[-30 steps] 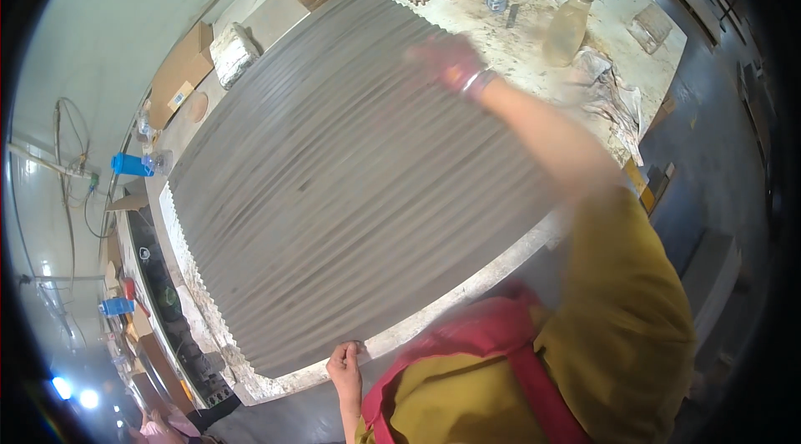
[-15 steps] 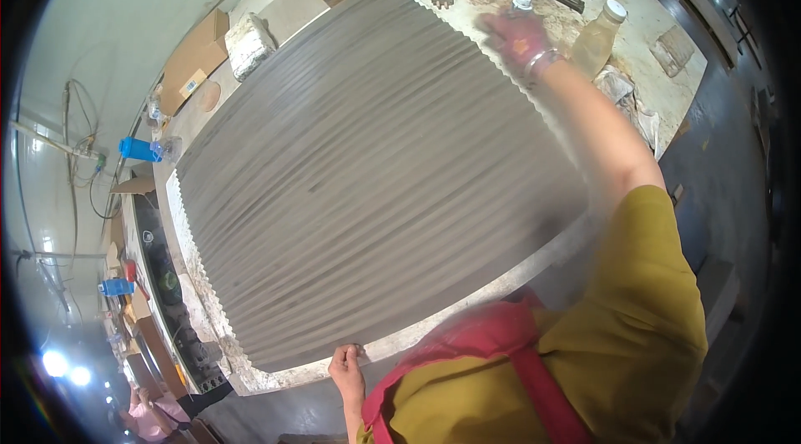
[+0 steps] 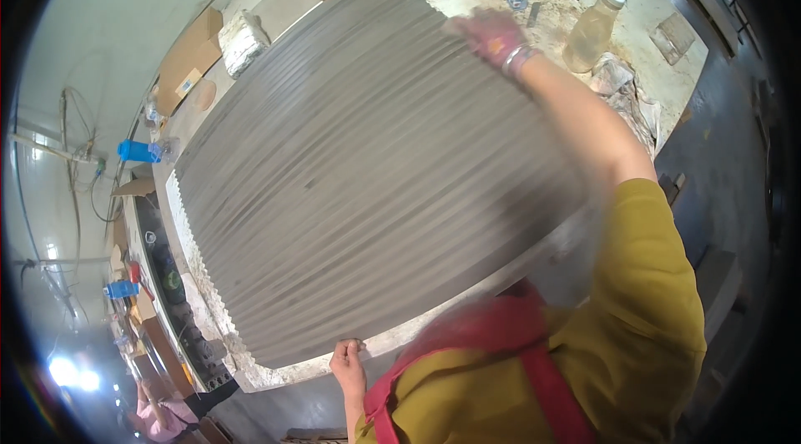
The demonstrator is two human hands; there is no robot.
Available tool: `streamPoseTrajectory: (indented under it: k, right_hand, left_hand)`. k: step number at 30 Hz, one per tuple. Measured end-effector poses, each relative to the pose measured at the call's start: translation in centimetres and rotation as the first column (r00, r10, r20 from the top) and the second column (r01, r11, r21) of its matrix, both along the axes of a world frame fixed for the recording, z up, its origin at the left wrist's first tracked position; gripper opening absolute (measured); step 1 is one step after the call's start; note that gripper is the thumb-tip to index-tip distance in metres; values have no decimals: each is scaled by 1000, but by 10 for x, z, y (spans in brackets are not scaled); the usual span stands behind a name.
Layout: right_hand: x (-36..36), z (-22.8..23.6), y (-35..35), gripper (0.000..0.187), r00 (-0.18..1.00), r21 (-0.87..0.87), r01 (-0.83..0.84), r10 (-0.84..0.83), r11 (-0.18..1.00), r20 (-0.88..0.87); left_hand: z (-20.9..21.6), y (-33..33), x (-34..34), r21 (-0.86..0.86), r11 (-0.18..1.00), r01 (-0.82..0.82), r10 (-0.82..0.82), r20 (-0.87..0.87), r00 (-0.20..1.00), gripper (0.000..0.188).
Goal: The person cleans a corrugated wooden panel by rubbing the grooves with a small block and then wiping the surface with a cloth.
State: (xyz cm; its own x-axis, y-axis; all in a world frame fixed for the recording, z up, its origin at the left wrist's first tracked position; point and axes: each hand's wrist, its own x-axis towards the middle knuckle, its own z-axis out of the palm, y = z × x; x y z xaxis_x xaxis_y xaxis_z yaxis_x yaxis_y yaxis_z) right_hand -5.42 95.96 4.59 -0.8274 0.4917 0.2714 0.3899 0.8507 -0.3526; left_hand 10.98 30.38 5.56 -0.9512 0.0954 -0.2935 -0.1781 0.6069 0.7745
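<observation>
Rests curled left hand (image 3: 347,363) at near edge of ridged grey panel (image 3: 359,177) on table (image 3: 642,10) — perhaps steadying it; holds blurred, gloved right hand (image 3: 494,37) at far-right edge — cannot tell opening, or either's grip.

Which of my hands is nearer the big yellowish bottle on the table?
Right. Your gloved right hand is left of the bottle, at the edge of the grey ribbed surface; your bare left hand is much farther, at the near table edge.
</observation>
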Motion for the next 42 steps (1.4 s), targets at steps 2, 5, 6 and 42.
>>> streamPoseTrajectory:
  k: [2,5,6,42]
  right_hand:
    - [17,8,23,36,995,-100,91,-95,991,-30]
    - [50,30,3,31,977,38,-11,19,999,-213]
    - [54,36,-18,32,983,209,-63,97,976,-158]
    - [191,59,-269,41,825,-3,-557,552,831,-122]
  left_hand:
    - [1,0,-1,4,1000,17,-17,10,1000,17]
    - [0,4,0,49,998,-28,28,12,1000,17]
    - [-4,1,1,48,999,-14,14,2,1000,19]
    - [44,22,-11,-224,945,239,-296,-277,914,9]
